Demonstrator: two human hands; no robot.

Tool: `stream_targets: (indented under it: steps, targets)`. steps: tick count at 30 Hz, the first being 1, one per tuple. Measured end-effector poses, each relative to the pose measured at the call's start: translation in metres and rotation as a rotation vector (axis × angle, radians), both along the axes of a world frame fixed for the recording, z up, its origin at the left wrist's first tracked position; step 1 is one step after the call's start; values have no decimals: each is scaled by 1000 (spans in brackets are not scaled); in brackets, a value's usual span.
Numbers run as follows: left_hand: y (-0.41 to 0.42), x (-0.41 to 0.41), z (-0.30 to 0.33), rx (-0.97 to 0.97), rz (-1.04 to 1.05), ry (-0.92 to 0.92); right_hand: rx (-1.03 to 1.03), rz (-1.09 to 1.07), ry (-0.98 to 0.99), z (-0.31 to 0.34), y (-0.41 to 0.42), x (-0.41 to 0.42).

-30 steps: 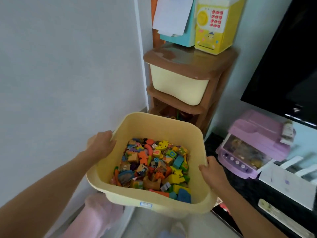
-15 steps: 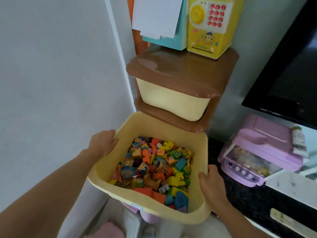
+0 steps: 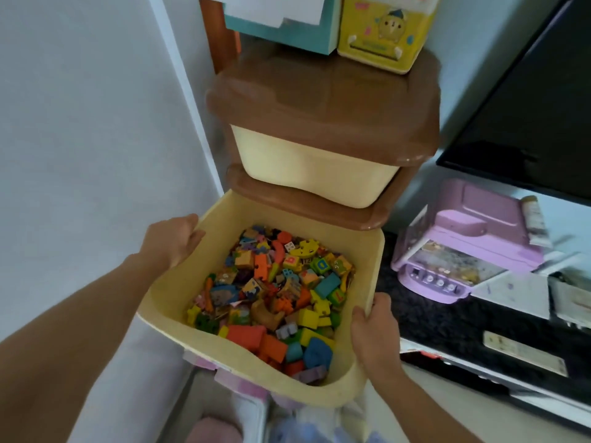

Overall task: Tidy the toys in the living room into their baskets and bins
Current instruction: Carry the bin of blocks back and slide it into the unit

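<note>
I saw both hands clamped on the pale yellow plastic bin [image 3: 326,396], its far rim tucked under the brown plastic drawer rack [image 3: 323,100] at twelve o'clock. The left hand [image 3: 171,239] gripped the rim at nine o'clock, the right hand [image 3: 374,330] at four o'clock. Bright wooden and foam toy blocks [image 3: 275,298] in orange, yellow, blue and green filled its bottom.

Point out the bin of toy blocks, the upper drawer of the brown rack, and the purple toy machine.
bin of toy blocks [image 3: 179,298]: head view, inner left wall.
upper drawer [image 3: 307,164]: head view, cream front face.
purple toy machine [image 3: 486,219]: head view, lilac top cover.
</note>
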State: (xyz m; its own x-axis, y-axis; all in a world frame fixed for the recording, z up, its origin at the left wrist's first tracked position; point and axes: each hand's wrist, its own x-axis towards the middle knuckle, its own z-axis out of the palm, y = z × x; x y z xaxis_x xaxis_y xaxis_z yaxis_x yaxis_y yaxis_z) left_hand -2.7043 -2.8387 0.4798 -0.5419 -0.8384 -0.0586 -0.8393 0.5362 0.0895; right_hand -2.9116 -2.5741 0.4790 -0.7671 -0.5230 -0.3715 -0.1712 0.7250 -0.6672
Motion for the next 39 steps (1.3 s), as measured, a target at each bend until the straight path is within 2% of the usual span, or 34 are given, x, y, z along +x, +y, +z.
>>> stream_targets:
  steps: [5, 9, 17, 20, 22, 23, 25, 26, 27, 31, 32, 34, 35, 36, 37, 39]
  targets:
    - [-7, -13, -19, 15, 64, 83, 121, 24, 118, -4, -22, -19]
    - [-20, -24, -30, 23, 67, -14, 163, 9, 100, -12, -38, -24]
    - [-24, -23, -31, 162, 74, -53, 125, -71, 71, -27, -48, -21]
    - [4, -9, -25, 183, -126, 17, 147, -76, 74, -28, -45, -21]
    - [28, 8, -23, 247, -384, 38, 172, -72, 65, -28, -45, -22]
    - [36, 16, -24, 266, -532, -11, 189, -60, 60, -29, -46, -23]
    - [45, 34, -29, 145, -797, -81, 193, -53, 54, -27, -47, -21]
    - [46, 36, -31, 84, -859, -62, 176, -28, 77, -28, -46, -22]
    - [51, 36, -31, 75, -864, -55, 167, 33, 137, -29, -43, -20]
    - [70, 38, -35, 268, -882, -126, 162, 266, 468, -25, -23, 2]
    - [76, 40, -37, 261, -928, -132, 135, 385, 488, -21, -17, 10]
    - [79, 43, -44, 161, -972, -96, 62, 707, 289, -14, -6, 31]
    - [78, 45, -49, 115, -964, -67, 117, 906, 273, -15, -1, 40]
    - [77, 45, -51, 96, -964, -56, 149, 1064, 395, -20, 5, 44]
    - [77, 45, -54, 61, -961, -38, 138, 1111, 483, -25, 9, 47]
    - [79, 47, -56, 11, -937, -45, 103, 1086, 614, -30, 12, 46]
